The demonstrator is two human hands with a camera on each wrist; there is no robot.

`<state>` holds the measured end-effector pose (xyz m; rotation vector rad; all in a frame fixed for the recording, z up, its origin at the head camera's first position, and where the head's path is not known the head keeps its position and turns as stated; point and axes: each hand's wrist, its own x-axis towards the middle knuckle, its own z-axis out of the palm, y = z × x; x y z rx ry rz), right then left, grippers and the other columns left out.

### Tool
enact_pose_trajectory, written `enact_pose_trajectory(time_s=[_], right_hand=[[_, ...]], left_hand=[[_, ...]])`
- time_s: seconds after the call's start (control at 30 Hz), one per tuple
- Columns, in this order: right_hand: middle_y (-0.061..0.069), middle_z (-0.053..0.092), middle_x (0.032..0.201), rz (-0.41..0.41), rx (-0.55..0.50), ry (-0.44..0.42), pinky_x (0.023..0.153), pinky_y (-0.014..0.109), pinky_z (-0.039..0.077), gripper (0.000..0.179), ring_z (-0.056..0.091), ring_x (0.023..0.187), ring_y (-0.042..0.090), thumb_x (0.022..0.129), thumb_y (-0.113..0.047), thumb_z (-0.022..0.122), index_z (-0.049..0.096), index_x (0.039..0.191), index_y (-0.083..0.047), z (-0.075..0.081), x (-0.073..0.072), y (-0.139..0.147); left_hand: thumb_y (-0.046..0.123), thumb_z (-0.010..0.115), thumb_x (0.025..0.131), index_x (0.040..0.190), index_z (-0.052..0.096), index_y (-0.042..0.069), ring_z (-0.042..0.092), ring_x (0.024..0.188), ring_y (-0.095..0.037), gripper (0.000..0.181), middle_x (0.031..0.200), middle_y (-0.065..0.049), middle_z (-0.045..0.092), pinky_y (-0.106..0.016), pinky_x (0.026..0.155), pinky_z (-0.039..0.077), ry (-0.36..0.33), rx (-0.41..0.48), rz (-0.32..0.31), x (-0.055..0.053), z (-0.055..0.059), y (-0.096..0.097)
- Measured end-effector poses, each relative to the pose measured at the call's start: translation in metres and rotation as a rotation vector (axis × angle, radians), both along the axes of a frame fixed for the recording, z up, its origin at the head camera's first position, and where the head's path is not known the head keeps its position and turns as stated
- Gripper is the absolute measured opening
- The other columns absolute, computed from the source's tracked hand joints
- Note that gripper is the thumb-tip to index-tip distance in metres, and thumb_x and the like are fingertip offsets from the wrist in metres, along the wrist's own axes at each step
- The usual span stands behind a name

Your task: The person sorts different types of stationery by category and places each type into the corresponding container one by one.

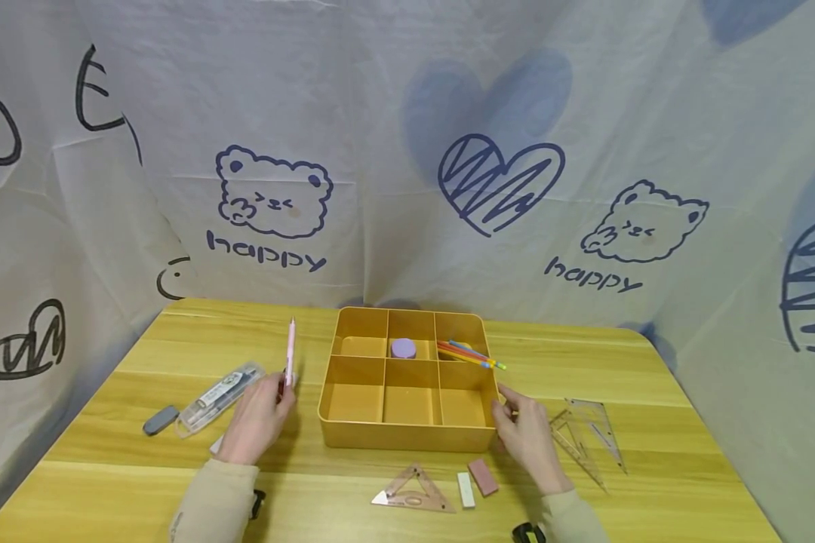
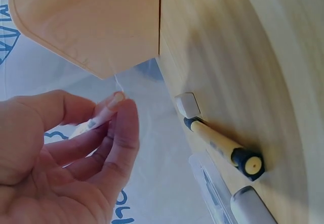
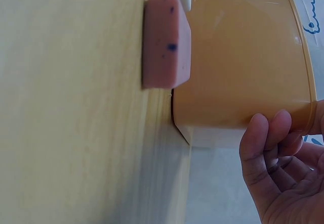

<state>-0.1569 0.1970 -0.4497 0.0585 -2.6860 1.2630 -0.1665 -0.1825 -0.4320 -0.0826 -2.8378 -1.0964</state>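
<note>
My left hand [image 1: 256,418] pinches a pink pen [image 1: 290,347] that stands nearly upright, tip up, left of the yellow compartment box [image 1: 407,436]. In the left wrist view, thumb and fingertips meet on the pen, which is partly hidden. My right hand [image 1: 528,434] grips the box's right wall, fingers against its outside and the thumb at the rim. Inside the box, a purple lidded item [image 1: 403,348] sits in the back middle compartment. Several coloured pencils [image 1: 465,353] lean out of the back right one.
Left lie a clear case [image 1: 220,396], a grey block [image 1: 161,420] and a yellow-and-black stick [image 2: 217,142]. In front are a triangle ruler [image 1: 414,494], a white eraser [image 1: 465,490] and a pink eraser [image 1: 484,477]. More triangle rulers [image 1: 587,437] lie right.
</note>
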Motion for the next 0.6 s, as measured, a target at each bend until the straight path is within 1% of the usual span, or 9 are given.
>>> enact_pose_trajectory(time_s=[0.07,0.13,0.23,0.33,0.47,0.6], right_hand=[[0.002,0.053,0.058,0.002,-0.006,-0.002,0.035,0.015,0.028,0.041,0.047,0.035,0.004,0.097,-0.002,0.055,0.056,0.135,0.012,0.0002,0.0002,-0.0002],[0.002,0.053,0.059,0.003,-0.013,-0.006,0.034,0.016,0.028,0.041,0.049,0.036,0.006,0.098,-0.003,0.055,0.056,0.136,0.012,0.0004,0.0004,-0.0004],[0.002,0.053,0.059,0.002,-0.014,-0.008,0.034,0.016,0.029,0.041,0.050,0.036,0.007,0.098,-0.003,0.055,0.056,0.136,0.012,0.0006,0.0005,-0.0004],[0.002,0.053,0.059,0.003,-0.014,-0.008,0.034,0.016,0.029,0.041,0.049,0.036,0.006,0.098,-0.002,0.055,0.055,0.136,0.012,0.0008,0.0006,-0.0004],[0.002,0.053,0.058,0.005,-0.016,-0.006,0.034,0.016,0.029,0.041,0.048,0.035,0.004,0.098,-0.002,0.055,0.055,0.136,0.012,0.0007,0.0006,-0.0003],[0.002,0.053,0.058,0.003,-0.017,-0.005,0.034,0.016,0.030,0.041,0.048,0.035,0.005,0.098,-0.002,0.055,0.055,0.136,0.012,0.0002,0.0006,-0.0002]], left_hand=[[0.002,0.051,0.099,0.101,0.063,-0.009,0.044,0.057,-0.014,0.017,0.070,-0.007,0.053,-0.021,0.042,0.038,0.019,0.010,0.008,-0.0005,0.0004,0.0007],[0.003,0.051,0.100,0.102,0.063,-0.009,0.044,0.058,-0.014,0.017,0.070,-0.007,0.052,-0.021,0.044,0.038,0.058,0.009,0.020,-0.0007,0.0006,0.0014],[0.004,0.050,0.101,0.102,0.064,-0.009,0.045,0.060,-0.016,0.019,0.070,-0.009,0.053,-0.023,0.048,0.037,0.139,-0.012,0.049,-0.0006,0.0006,0.0026],[0.003,0.050,0.102,0.103,0.066,-0.010,0.048,0.064,-0.018,0.020,0.074,-0.013,0.059,-0.024,0.052,0.038,0.227,-0.021,0.077,-0.0005,0.0001,0.0037],[0.002,0.051,0.102,0.107,0.066,-0.011,0.055,0.070,-0.023,0.021,0.083,-0.019,0.065,-0.027,0.057,0.043,0.327,-0.001,0.103,-0.0004,-0.0016,0.0047],[0.002,0.052,0.102,0.111,0.065,-0.013,0.059,0.077,-0.028,0.021,0.090,-0.023,0.066,-0.033,0.062,0.048,0.412,0.015,0.123,-0.0003,-0.0034,0.0063]])
